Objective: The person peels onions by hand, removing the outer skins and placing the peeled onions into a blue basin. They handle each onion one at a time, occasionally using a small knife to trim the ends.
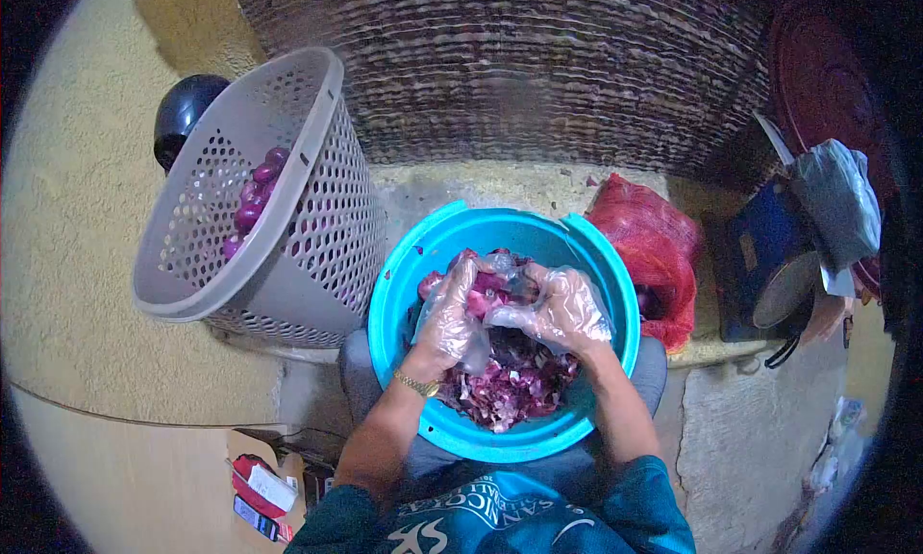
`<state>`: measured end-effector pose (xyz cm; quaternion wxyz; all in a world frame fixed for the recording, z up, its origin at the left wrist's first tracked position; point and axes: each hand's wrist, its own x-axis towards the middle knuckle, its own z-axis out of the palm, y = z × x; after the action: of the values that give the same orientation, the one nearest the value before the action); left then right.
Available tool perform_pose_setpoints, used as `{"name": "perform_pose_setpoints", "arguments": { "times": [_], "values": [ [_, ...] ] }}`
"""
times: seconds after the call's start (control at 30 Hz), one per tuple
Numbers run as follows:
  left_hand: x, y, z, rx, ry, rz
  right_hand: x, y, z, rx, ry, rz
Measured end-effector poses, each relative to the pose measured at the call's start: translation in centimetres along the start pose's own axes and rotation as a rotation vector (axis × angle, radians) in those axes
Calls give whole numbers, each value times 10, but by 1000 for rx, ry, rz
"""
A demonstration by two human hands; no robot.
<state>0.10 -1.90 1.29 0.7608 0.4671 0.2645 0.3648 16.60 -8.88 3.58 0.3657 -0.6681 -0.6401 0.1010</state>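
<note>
A turquoise basin point(383, 304) rests on the person's lap, with red onions, skins and peelings point(505, 391) inside. Over it, my left hand point(452, 319), in a clear plastic glove and with a gold watch at the wrist, has its fingers closed round a red onion point(487, 295). My right hand point(565, 314), gloved the same way, meets it from the other side, fingers curled at the same onion. Some fingertips are hidden by the crinkled plastic.
A grey perforated basket point(336, 198) with purple onions point(255, 196) stands at the left, a dark round object point(187, 112) behind it. Right of the basin lies a red mesh sack point(644, 227). Farther right are a blue object point(764, 251) and a grey plastic bag point(836, 203).
</note>
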Motion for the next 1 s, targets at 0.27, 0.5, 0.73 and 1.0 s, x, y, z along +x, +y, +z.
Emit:
{"name": "perform_pose_setpoints", "arguments": {
  "times": [0.27, 0.5, 0.73, 1.0],
  "values": [
    [0, -5, -7, -6, -73, 21, -1, -6, -6, -129, -101, 25],
    [2, -9, -11, -35, -46, -15, -1, -4, -2, -151, -145, 46],
    [6, -16, -12, -50, -55, 38, -1, -2, -1, -119, -143, 55],
    [8, -18, -17, -137, -111, 5, -3, 7, 9, 39, -114, 44]
  ]
}}
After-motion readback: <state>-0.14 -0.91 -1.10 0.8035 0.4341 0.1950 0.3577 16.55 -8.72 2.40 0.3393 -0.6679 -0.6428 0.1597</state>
